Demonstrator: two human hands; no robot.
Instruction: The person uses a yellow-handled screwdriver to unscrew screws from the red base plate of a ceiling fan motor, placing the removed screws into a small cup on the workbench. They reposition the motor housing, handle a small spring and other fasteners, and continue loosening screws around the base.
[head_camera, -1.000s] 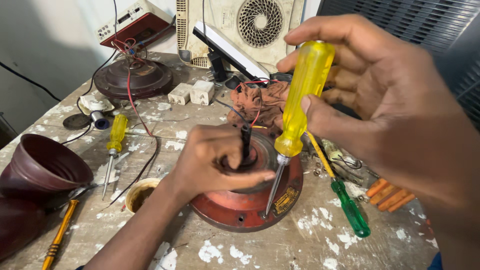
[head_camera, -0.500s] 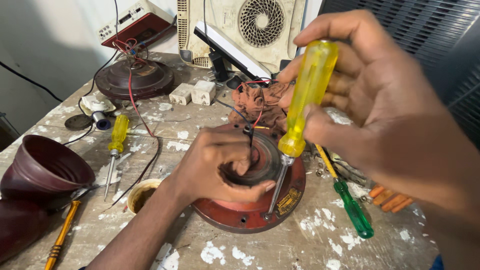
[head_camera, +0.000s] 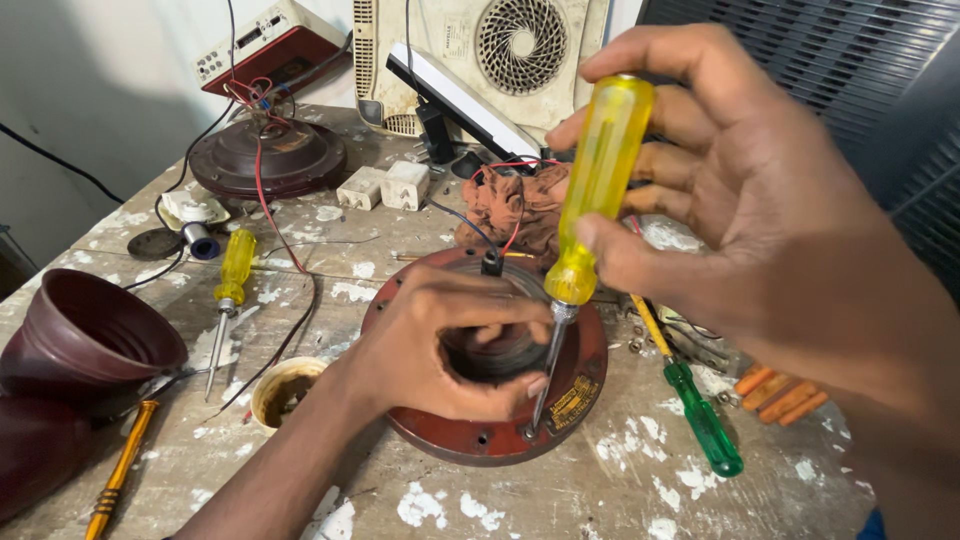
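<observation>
Item in hand: red motor base plate (head_camera: 470, 440) lying mid-bench, left hand (head_camera: 440, 350) curling closed around its dark central hub (head_camera: 490, 352), right hand (head_camera: 720, 190) pinching the yellow-handled screwdriver (head_camera: 590, 210), tip seating at a rim screw not yet out.

The left hand (head_camera: 440, 345) covers the dark round core at the middle of the red motor plate (head_camera: 585, 385), so its top can't be read; the screwdriver tip (head_camera: 530, 428) is too small to show what it bears on; the dark bowl (head_camera: 85, 340) runs off the left edge; the right forearm leaves frame bottom right
</observation>
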